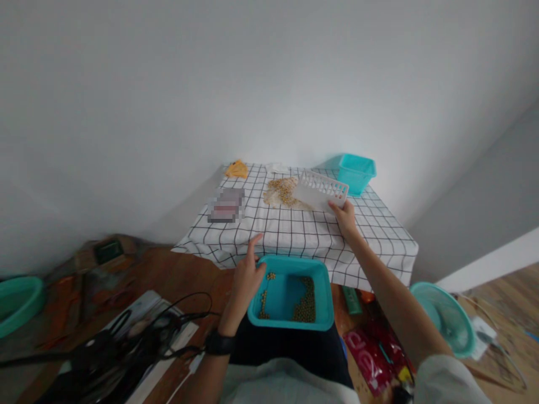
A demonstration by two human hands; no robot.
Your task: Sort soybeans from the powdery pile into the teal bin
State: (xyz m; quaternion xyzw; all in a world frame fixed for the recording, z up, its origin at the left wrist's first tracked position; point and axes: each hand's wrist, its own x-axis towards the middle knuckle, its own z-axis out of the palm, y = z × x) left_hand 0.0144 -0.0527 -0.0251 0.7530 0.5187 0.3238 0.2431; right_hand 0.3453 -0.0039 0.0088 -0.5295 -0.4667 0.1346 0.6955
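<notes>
My right hand (345, 217) grips the near right end of a white plastic basket (318, 196) with slotted sides. The basket is tilted over the checked tablecloth, beside a spread pile of yellowish beans (283, 191). At the left corner of a turquoise basin (290, 324) is my left hand (248, 275), index finger stretched out and thumb apart, near the rim. Whether it touches the rim I cannot tell. The basin is over my lap; green beans (306, 306) fill its right side and a few yellowish ones (263, 306) lie along its left.
On the checked tablecloth (269, 224) are a turquoise bin (357, 173), a yellow cloth-like item (237, 169) and a blurred-out flat item (226, 205). Black cables (168, 325) lie at the lower left. A red package (370, 356) and a light green basin (446, 320) sit low right.
</notes>
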